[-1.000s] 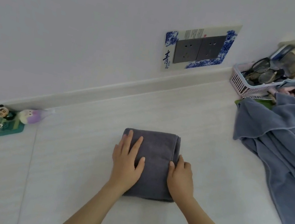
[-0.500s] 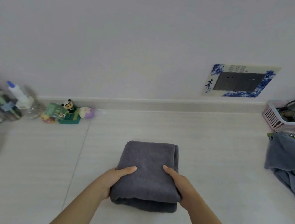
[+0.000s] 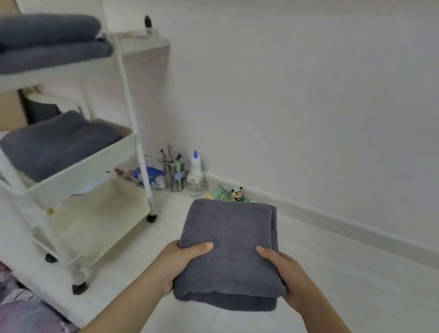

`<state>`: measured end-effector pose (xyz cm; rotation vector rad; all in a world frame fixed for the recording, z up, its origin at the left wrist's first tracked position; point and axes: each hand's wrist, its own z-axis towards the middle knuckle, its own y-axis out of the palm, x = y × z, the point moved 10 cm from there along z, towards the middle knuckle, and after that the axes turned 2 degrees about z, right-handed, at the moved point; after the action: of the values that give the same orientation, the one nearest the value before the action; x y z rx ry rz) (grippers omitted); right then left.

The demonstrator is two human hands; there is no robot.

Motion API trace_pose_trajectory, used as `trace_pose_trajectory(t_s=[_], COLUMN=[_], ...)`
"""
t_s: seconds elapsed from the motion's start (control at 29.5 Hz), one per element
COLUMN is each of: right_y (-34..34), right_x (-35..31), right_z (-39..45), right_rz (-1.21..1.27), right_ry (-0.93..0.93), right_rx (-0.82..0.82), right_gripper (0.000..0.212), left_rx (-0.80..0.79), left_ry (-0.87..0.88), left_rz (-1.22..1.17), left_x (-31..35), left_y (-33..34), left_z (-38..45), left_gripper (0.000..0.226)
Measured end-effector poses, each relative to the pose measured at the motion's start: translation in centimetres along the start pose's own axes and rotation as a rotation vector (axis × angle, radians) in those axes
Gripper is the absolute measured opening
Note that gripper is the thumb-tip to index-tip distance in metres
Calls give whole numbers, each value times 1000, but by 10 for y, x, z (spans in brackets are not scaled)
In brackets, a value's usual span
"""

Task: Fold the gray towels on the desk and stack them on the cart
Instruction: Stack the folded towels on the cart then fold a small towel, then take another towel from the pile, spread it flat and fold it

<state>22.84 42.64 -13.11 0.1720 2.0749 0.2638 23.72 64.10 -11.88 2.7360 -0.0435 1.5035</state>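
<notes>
While both forearms reach forward, left hand (image 3: 177,261) and right hand (image 3: 284,274) grip folded towel (image 3: 231,244) — thumbs on top.

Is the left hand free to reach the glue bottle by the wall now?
Probably not: the left hand and right hand both grip the folded towel, which hides part of the way to the glue bottle.

This looks like a room in a home, a bedroom or study corner. A white three-tier rolling cart (image 3: 123,109) stands at the left end of a pale counter (image 3: 365,292) set against a plain white wall. Just right of the cart sit a pen cup (image 3: 174,170), a glue bottle (image 3: 194,166) and a small panda figurine (image 3: 237,193). Below the cart lies patterned purple bedding (image 3: 0,307).
</notes>
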Motion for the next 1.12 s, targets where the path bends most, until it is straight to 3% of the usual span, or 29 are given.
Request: trace_pose_trajectory(t_s=[0.17,0.27,0.41,0.51,0.64,0.78,0.92,1.12], right_y=[95,152,204,230,258,279,289,311], right_x=[-35,-40,-43,-43,-39,-31,-22,-18], right_z=[35,56,80,99,133,162,194,227], right_rz=[-118,-192,-249,-297,-293,-322,-312,-304], right_ry=[-45,-26,-22,-31,-34,10,53,-168], right_rx=[-142,-234,-306,-373,-427,-426,-398,-318], right_gripper=[39,36,11,31,32,31,36,57], left_rx=[168,308,445,536,667,814,900,1020], left_ry=[121,129,101,85,113,125,150,83], left_rz=[-159,-263,-401,-473,-515,-536,-569,-584], left_x=[28,22,2,-6,-5,-1,-1,-13], left_y=[-86,-138,-184,-202,-227,-253,-262,-281], left_z=[-21,-27,-20,-11,0,11,29,52], left_gripper=[40,46,57,59,56,40,43,50])
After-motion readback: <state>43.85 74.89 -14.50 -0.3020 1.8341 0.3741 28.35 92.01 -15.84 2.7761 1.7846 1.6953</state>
